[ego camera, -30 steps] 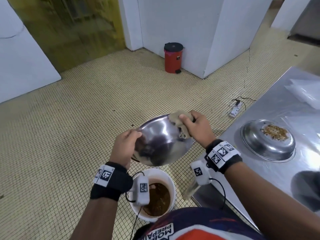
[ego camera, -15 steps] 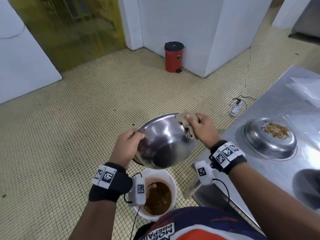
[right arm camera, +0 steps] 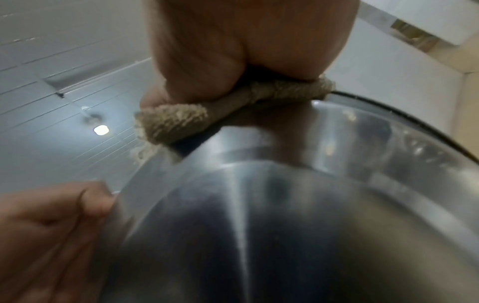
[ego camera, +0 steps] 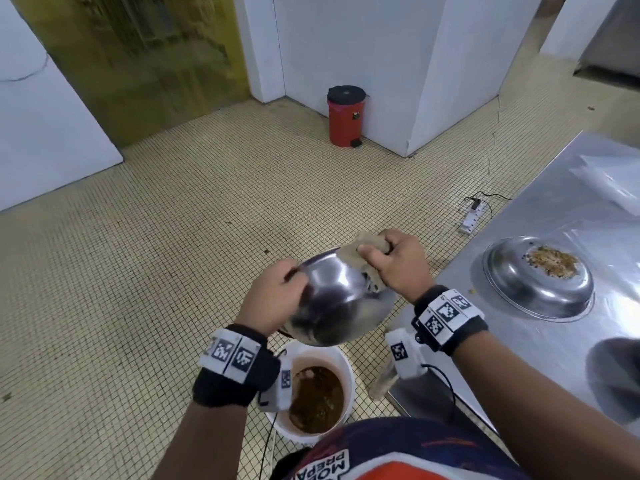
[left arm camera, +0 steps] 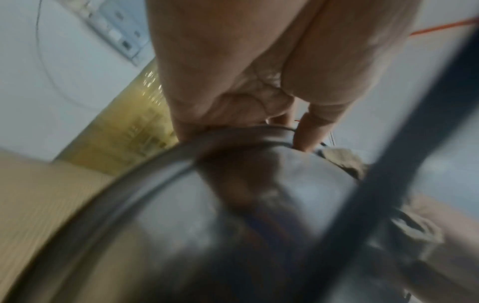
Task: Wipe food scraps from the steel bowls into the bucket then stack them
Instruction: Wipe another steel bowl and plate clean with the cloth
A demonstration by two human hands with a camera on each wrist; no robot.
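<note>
While the person stands at the corner of the steel counter (ego camera: 568, 209), both hands hold one steel bowl (ego camera: 341, 306) in the air, tilted with its outer wall toward the head camera. The left hand (ego camera: 273, 301) has its grip clenched on the bowl's left rim, thumb on the outer wall and fingers curled over the edge, as the left wrist view shows at the rim (left arm camera: 233, 131). The right hand (ego camera: 398, 268) has its grip closed on a crumpled tan cloth (ego camera: 363, 252), pressed over the bowl's upper right rim; in the right wrist view the cloth (right arm camera: 233, 106) sits bunched between the fist and the steel edge.

Directly below the bowl, on the tiled floor (ego camera: 156, 271), stands a white bucket (ego camera: 348, 368) holding brown scraps; its rim lies just beside the counter's near corner and close to the person's body. The bowl's lower edge hangs above the bucket's far rim without touching it.

On the counter, well apart from the held bowl, a second steel bowl (ego camera: 519, 282) rests with brown scraps (ego camera: 554, 261) inside, set back from the counter's left edge.

To the left and ahead the floor runs open up to the white walls. A red pedal bin (ego camera: 346, 116) stands against the far wall, and a white power strip (ego camera: 472, 216) lies on the floor just off the counter's left edge.
</note>
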